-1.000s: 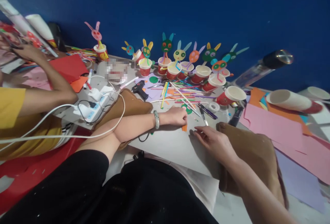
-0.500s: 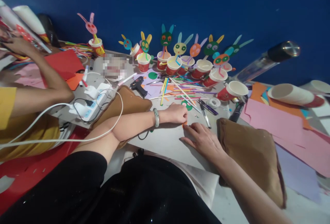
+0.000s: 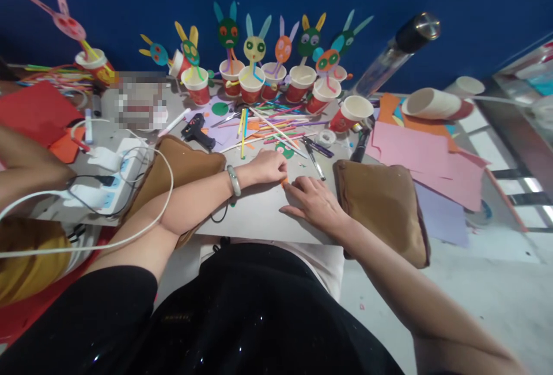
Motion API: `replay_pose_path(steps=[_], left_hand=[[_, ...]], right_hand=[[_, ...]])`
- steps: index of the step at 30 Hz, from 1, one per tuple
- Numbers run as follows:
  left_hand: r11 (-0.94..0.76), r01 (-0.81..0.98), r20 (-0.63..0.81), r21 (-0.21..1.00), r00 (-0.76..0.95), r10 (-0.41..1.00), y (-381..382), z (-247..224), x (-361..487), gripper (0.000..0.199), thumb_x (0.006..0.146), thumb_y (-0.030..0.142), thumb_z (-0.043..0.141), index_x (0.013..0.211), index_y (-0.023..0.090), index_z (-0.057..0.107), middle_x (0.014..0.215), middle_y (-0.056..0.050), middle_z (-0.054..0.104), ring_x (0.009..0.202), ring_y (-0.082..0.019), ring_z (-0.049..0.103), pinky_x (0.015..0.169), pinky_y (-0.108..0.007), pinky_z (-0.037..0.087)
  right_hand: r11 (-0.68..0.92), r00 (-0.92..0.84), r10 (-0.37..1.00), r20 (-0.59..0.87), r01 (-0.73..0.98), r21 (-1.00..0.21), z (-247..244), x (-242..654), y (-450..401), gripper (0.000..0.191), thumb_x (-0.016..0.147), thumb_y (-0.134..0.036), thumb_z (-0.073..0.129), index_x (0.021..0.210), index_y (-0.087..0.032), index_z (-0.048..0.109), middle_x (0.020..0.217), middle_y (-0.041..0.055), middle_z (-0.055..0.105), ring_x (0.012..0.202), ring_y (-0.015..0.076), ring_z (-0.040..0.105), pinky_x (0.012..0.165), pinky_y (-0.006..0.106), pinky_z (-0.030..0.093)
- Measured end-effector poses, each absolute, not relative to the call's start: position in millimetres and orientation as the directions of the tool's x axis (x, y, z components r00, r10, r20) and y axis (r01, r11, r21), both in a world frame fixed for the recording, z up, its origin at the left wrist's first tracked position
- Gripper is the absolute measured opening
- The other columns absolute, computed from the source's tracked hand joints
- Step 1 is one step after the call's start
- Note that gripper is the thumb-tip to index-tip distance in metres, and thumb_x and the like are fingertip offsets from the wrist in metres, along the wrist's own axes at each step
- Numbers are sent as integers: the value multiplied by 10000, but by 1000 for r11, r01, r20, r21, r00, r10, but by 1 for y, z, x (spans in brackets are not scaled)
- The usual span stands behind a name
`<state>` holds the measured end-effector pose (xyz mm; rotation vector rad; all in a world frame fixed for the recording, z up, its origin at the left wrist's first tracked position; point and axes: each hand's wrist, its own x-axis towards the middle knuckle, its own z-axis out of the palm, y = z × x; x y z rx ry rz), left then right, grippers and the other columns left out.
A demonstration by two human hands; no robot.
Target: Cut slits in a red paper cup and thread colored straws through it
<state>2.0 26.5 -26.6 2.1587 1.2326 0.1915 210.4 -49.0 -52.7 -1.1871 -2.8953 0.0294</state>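
My left hand [image 3: 268, 166], with a green bangle [image 3: 234, 181] on the wrist, is closed in a fist low over the table. A small orange paper piece [image 3: 284, 181] peeks out at its fingertips. My right hand [image 3: 314, 201] lies palm down just beside it, thumb apart, its index fingertip touching that piece. Most of the piece is hidden by the fingers. Behind my left hand are a green paper circle [image 3: 286, 151] and scattered coloured sticks [image 3: 276, 128]. Scissors [image 3: 314, 159] and a dark pen [image 3: 318, 147] lie behind my right hand.
Paper cups [image 3: 252, 84] with paper rabbit heads line the blue wall. A glue gun [image 3: 199, 132] and power strip [image 3: 118, 176] with cables are at left. Brown cushions [image 3: 382, 208] flank my arms. Pink paper [image 3: 410, 150] and a glass bottle [image 3: 389, 58] stand right; a person's arm [image 3: 30, 162] is left.
My view has swung to the right, so everything sits further left in the picture. Both hands stay together at the orange piece, with hardly any movement between them.
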Motion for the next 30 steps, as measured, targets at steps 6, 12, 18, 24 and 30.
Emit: replay_pose_path(steps=[6, 12, 18, 24, 30], left_hand=[[-379, 752, -200, 540, 552, 810, 25, -21, 3, 152, 811, 198, 660, 809, 170, 810, 848, -64, 799, 820, -204, 690, 774, -316, 458], [-396, 732, -170, 555, 566, 807, 27, -26, 3, 163, 805, 204, 651, 788, 178, 810, 808, -59, 790, 824, -214, 692, 819, -342, 470], [-415, 724, -162, 551, 580, 798, 32, -33, 2, 152, 803, 231, 672, 786, 185, 817, 749, -52, 766, 798, -211, 686, 807, -339, 470], [-409, 717, -170, 564, 585, 793, 30, -28, 1, 142, 806, 219, 676, 780, 181, 811, 760, -48, 767, 785, -196, 676, 812, -328, 469], [-399, 744, -192, 536, 568, 800, 26, -22, 3, 151, 812, 182, 650, 797, 162, 799, 814, -60, 791, 805, -201, 680, 782, -333, 446]], right_hand=[[705, -705, 709, 16, 707, -48, -51, 211, -48, 610, 1006, -656, 522, 1365, -178, 645, 1066, 144, 647, 958, 296, 560, 828, 388, 421], [701, -701, 713, 22, 713, -31, -54, 212, -49, 622, 1030, -657, 450, 1364, -164, 633, 1078, 155, 642, 962, 303, 547, 819, 387, 395], [700, -699, 714, 37, 714, -19, -56, 213, -51, 650, 1038, -667, 407, 1357, -150, 638, 1131, 173, 644, 994, 314, 561, 849, 397, 408], [696, -695, 718, 35, 717, -26, -56, 212, -51, 637, 1042, -668, 401, 1361, -166, 631, 1111, 159, 644, 978, 303, 553, 840, 386, 398], [691, -691, 723, 11, 722, -34, -54, 209, -51, 675, 1025, -698, 415, 1345, -148, 639, 1103, 160, 647, 972, 300, 547, 823, 381, 378]])
